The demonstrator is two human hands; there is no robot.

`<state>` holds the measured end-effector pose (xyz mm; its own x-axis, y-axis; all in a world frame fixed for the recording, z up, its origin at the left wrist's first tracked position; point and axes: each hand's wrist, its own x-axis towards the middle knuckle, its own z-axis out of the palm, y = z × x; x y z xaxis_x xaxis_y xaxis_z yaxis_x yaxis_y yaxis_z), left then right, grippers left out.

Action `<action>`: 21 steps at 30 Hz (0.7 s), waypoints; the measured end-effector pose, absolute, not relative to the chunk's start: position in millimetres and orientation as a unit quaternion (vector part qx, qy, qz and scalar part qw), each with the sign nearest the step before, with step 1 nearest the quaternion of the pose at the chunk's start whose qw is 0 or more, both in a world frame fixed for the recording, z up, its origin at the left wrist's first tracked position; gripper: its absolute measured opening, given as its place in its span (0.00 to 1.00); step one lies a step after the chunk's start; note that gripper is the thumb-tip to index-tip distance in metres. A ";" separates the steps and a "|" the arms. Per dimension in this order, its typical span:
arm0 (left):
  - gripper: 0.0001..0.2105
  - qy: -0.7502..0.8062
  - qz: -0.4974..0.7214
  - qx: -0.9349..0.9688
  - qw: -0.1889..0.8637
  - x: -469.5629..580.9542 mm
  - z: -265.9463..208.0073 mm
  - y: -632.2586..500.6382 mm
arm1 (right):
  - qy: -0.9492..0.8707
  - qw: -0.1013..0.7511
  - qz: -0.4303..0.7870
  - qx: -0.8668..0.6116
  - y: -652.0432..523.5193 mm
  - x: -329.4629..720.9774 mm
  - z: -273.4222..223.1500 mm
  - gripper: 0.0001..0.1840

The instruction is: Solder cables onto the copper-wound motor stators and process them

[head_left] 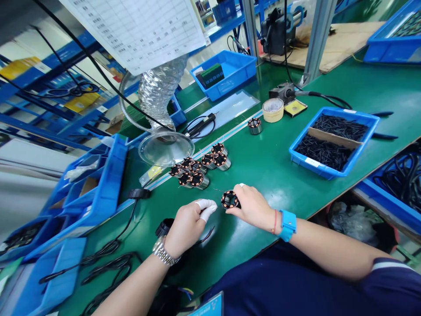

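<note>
My right hand (251, 205) grips a motor stator (229, 199), a short metal ring with copper windings, its open end turned toward me. Just left of it, my left hand (194, 219) has thumb and forefinger, both in white finger covers, pinched together. Whatever that pinch holds, if anything, is too small to make out. Beyond my hands a cluster of several similar stators (198, 181) stands on the green bench (263, 162), thin wire ends sticking up. One more stator (255, 126) stands apart, farther back. Under my left wrist lies a black part (164, 227) with a cable, partly hidden.
At right is a blue tray (304, 164) of short black tubes, split by a cardboard divider. A soldering iron stand (283, 92) and a round tin (272, 109) sit behind. A fume duct hood (166, 148) hangs back left. Black cables (115, 267) lie near blue bins (112, 175).
</note>
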<state>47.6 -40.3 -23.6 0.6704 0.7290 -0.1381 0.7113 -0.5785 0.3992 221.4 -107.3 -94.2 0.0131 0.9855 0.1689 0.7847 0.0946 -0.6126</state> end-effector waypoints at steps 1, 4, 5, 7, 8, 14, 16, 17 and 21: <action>0.12 0.401 0.020 0.891 0.212 45.5 -21.7 -40.3 | -0.681 0.289 0.174 -0.650 -107.4 221.5 -94.3 0.22; 0.17 0.404 0.008 0.886 0.229 38.4 -16.2 -35.7 | -0.683 0.290 0.168 -0.649 -107.8 221.5 -94.9 0.22; 0.18 0.415 0.009 0.880 0.231 36.5 -16.0 -32.7 | -0.684 0.290 0.167 -0.648 -107.8 221.5 -95.0 0.21; 0.17 0.439 0.024 0.873 0.212 34.9 -19.3 -25.7 | -0.684 0.290 0.167 -0.648 -107.6 221.4 -95.0 0.21; 0.16 0.444 0.035 0.873 0.196 35.4 -22.5 -22.2 | -0.684 0.290 0.168 -0.648 -107.6 221.3 -94.9 0.21; 0.10 0.363 0.116 0.911 0.156 45.5 -38.5 -11.2 | -0.683 0.292 0.170 -0.647 -107.9 221.1 -94.7 0.21; 0.08 0.336 0.128 0.920 0.154 45.5 -38.7 -11.2 | -0.683 0.290 0.166 -0.650 -108.1 221.0 -95.3 0.21; 0.07 0.325 0.129 0.924 0.153 44.6 -38.9 -11.9 | -0.683 0.289 0.165 -0.651 -108.1 221.0 -95.5 0.21; 0.06 0.316 0.156 0.924 0.146 39.6 -43.3 -18.9 | -0.682 0.288 0.166 -0.651 -108.2 220.8 -94.7 0.21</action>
<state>39.6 -18.9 -43.3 0.7515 0.6295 0.1973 0.5384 -0.7581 0.3680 220.8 -108.2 -94.7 0.0146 0.9843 0.1760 0.7928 0.0959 -0.6019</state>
